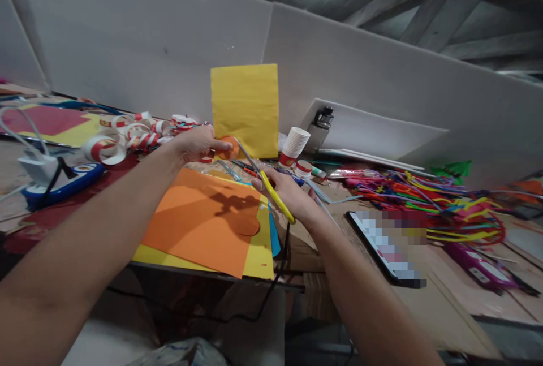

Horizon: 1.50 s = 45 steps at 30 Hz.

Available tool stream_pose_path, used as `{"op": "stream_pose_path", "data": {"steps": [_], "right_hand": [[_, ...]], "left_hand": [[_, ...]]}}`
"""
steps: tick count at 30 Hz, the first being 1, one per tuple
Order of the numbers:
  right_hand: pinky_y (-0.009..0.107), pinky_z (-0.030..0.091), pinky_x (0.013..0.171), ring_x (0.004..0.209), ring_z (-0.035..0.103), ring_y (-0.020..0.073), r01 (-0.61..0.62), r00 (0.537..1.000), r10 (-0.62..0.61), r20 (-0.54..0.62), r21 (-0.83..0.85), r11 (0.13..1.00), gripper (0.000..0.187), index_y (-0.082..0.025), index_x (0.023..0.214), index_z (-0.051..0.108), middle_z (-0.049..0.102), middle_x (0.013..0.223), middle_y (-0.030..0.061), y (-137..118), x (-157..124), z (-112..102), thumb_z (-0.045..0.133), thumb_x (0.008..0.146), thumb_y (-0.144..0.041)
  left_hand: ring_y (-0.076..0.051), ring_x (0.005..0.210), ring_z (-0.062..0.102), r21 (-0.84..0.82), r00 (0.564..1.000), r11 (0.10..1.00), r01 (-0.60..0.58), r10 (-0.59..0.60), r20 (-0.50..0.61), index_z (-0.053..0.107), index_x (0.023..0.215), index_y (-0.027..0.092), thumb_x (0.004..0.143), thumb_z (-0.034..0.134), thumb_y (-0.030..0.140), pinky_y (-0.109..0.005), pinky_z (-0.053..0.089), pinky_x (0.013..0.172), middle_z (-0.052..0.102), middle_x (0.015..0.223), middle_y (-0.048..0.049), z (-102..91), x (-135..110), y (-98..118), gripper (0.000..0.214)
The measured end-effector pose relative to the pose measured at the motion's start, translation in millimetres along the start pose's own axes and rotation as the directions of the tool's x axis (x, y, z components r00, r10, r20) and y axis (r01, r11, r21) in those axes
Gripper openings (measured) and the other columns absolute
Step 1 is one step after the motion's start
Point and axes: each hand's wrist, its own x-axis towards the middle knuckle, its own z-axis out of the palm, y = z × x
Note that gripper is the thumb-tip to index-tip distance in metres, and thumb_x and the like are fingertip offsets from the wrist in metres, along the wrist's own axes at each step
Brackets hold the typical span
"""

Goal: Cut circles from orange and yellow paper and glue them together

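Observation:
My left hand [203,145] pinches a yellow sheet of paper [245,103] by its lower left corner, holding it upright. An orange paper disc [229,149] is in the same grip, in front of the sheet's lower edge. In my right hand [286,190] are scissors with yellow handles [275,199]. Their blades point up and left, with the tips beside the disc; whether they touch the paper I cannot tell. Below my hands, orange sheets [190,224] lie on a yellow sheet [254,267], shadowed by my hands. A loose orange disc [249,226] rests on them.
Cut paper-cup rings [110,148] and a blue power strip [63,185] are on the left. Stacked paper cups [294,145] and a bottle [320,128] stand behind my right hand. To the right lie a phone [384,250], colourful pipe cleaners [424,196] and a purple glue gun [479,267].

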Motion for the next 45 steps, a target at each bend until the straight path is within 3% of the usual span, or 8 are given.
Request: {"op": "stream_pose_path", "data": {"steps": [6, 11, 17, 21, 26, 34, 43, 45], "right_hand": [[0.023, 0.036, 0.057, 0.062, 0.048, 0.0115, -0.062, 0.985, 0.073, -0.155, 0.071, 0.996, 0.021, -0.018, 0.087, 0.059, 0.053, 0.068, -0.0031, 8, 4, 5, 0.061, 0.082, -0.038], [0.021, 0.039, 0.047, 0.053, 0.046, 0.0085, 0.082, 0.905, 0.109, -0.412, 0.420, 0.904, 0.036, -0.022, 0.108, 0.053, 0.051, 0.073, -0.0056, 10, 6, 17, 0.064, 0.082, -0.043], [0.028, 0.054, 0.070, 0.071, 0.061, 0.0138, 0.156, 0.804, 0.086, -0.589, 0.347, 0.925, 0.040, -0.023, 0.116, 0.056, 0.062, 0.080, -0.0006, 3, 10, 20, 0.068, 0.081, -0.039], [0.031, 0.054, 0.082, 0.083, 0.066, 0.0161, 0.149, 0.797, 0.074, -0.600, 0.314, 0.938, 0.043, -0.022, 0.119, 0.057, 0.066, 0.088, 0.0024, 7, 14, 23, 0.067, 0.081, -0.040], [0.031, 0.054, 0.081, 0.082, 0.065, 0.0162, 0.153, 0.821, 0.088, -0.565, 0.366, 0.918, 0.046, -0.021, 0.117, 0.057, 0.067, 0.089, 0.0026, 6, 13, 25, 0.070, 0.078, -0.040], [0.024, 0.044, 0.049, 0.060, 0.055, 0.0126, 0.095, 0.830, 0.222, -0.512, 0.522, 0.848, 0.046, -0.023, 0.112, 0.049, 0.061, 0.084, 0.0012, 0, 12, 25, 0.069, 0.075, -0.041], [0.024, 0.050, 0.059, 0.066, 0.055, 0.0102, 0.241, 0.683, 0.286, -0.671, 0.578, 0.780, 0.040, -0.023, 0.101, 0.044, 0.053, 0.087, -0.0016, 0, 20, 29, 0.068, 0.070, -0.032], [0.023, 0.051, 0.062, 0.071, 0.057, 0.0109, 0.246, 0.686, 0.273, -0.674, 0.568, 0.785, 0.040, -0.023, 0.102, 0.045, 0.053, 0.089, -0.0004, 0, 21, 30, 0.068, 0.071, -0.032]], "left_hand": [[-0.017, 0.077, 0.069, -0.167, 0.965, 0.986, -0.002, -0.042, -0.260, 0.070, 0.085, 0.015, 0.068, 0.074, 0.009, -0.025, 0.055, 0.064, 0.073, 0.083, -0.0061, -0.2, 11, 3, 0.019], [-0.019, 0.075, 0.068, -0.137, 0.984, 0.988, -0.075, 0.050, -0.173, 0.072, 0.081, 0.014, 0.056, 0.083, 0.013, -0.027, 0.054, 0.064, 0.073, 0.079, -0.0066, 26.2, 0, -7, 0.028], [-0.027, 0.084, 0.069, 0.250, 0.976, 0.950, -0.184, 0.208, -0.071, 0.076, 0.074, 0.014, 0.052, 0.089, 0.020, -0.033, 0.053, 0.076, 0.073, 0.071, -0.0059, 55.5, -17, -16, 0.026], [-0.028, 0.090, 0.069, 0.195, 0.970, 0.953, -0.233, 0.214, 0.111, 0.078, 0.081, 0.016, 0.056, 0.088, 0.026, -0.036, 0.053, 0.083, 0.075, 0.075, -0.0064, 68.1, -24, -17, 0.028], [-0.028, 0.082, 0.069, 0.164, 0.973, 0.966, -0.199, 0.175, 0.148, 0.078, 0.076, 0.014, 0.054, 0.089, 0.029, -0.037, 0.053, 0.080, 0.073, 0.073, -0.0064, 72.4, -25, -23, 0.029], [-0.029, 0.098, 0.070, 0.188, 0.940, 0.933, -0.306, 0.265, 0.213, 0.080, 0.098, 0.017, 0.062, 0.083, 0.023, -0.035, 0.055, 0.085, 0.078, 0.101, -0.0067, 74.8, -28, -18, 0.037], [-0.017, 0.071, 0.067, -0.199, 0.989, 0.968, -0.150, 0.149, -0.020, 0.074, 0.092, 0.014, 0.061, 0.088, 0.035, -0.029, 0.053, 0.065, 0.077, 0.095, -0.0090, 103.1, -39, -35, 0.039], [-0.016, 0.069, 0.066, -0.233, 0.989, 0.961, -0.148, 0.140, -0.051, 0.074, 0.089, 0.013, 0.060, 0.088, 0.035, -0.029, 0.052, 0.063, 0.076, 0.090, -0.0084, 108.6, -42, -35, 0.039]]}}
